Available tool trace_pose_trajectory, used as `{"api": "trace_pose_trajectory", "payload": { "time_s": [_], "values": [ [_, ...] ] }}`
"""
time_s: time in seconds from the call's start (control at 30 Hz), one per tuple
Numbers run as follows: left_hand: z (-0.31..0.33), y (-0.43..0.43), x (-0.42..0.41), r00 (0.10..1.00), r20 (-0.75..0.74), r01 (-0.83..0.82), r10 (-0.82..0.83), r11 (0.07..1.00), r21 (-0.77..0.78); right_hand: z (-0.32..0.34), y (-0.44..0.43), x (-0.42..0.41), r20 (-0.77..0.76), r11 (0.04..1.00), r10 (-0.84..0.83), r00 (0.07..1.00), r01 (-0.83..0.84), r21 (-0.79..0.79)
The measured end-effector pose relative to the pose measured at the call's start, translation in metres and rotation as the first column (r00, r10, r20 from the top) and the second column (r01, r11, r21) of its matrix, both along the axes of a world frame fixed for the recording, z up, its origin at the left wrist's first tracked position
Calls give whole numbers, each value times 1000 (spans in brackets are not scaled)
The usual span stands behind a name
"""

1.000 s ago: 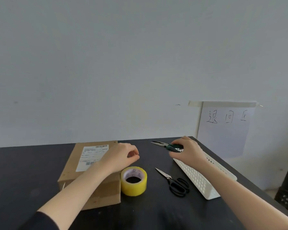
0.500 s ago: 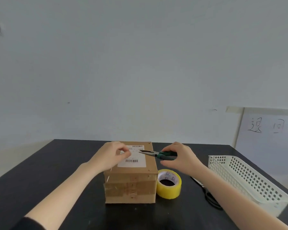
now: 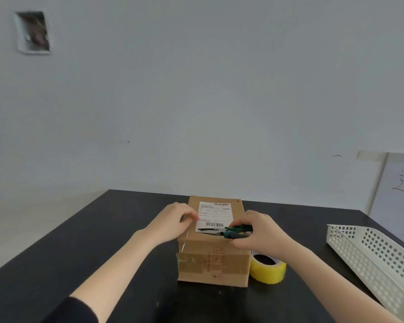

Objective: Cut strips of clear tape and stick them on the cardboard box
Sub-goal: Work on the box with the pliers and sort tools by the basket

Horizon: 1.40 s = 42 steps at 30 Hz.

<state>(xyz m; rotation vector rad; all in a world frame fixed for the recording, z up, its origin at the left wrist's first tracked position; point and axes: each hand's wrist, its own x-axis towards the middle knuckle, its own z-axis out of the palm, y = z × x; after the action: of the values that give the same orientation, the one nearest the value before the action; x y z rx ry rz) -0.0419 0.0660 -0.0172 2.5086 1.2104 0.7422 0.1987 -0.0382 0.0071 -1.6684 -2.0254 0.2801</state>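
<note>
Gripping green pliers over the cardboard box, the right hand faces the left hand, curled, its hold unclear.

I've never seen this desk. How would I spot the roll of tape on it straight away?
Start at the black table, then the cardboard box standing in its middle. Beside the box's near right corner, just below the right hand that grips the green-handled pliers, lies the tape roll: the only round, yellow thing there, with a dark hole in its middle.
</note>
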Motion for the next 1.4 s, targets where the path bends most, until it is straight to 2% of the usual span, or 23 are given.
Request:
{"api": "trace_pose_trajectory", "payload": {
  "time_s": [0.87, 1.4],
  "values": [
    [-30, 14, -10, 977, 212, -19, 38, 996, -92, 9, 21, -23, 46, 989, 42, 998, -35, -145],
    [-31, 13, -9, 976, 215, -25, 47, 995, -101, 2, 23, -23, 24, 991, 24, 999, -21, -131]
  ]
}}
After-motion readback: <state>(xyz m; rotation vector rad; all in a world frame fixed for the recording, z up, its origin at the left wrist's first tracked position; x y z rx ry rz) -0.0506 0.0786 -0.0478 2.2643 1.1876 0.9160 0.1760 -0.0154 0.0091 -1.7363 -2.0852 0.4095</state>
